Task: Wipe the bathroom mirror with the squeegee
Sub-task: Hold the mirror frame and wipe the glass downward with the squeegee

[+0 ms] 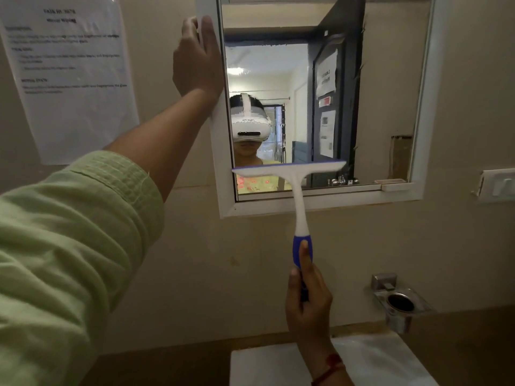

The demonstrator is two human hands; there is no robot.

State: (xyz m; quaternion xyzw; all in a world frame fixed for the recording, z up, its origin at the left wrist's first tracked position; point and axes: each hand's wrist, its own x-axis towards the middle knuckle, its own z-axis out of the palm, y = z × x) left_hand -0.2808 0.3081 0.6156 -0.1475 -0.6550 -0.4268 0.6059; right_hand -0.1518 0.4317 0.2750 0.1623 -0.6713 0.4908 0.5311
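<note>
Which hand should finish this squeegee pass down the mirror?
Right. The right hand grips the squeegee handle, blade on the lower mirror; the left hand only holds the frame at its left edge.

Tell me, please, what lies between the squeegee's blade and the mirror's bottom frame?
In the head view, only a strip of mirror glass lies between the blade and the bottom frame, crossed by the squeegee's white neck.
</note>
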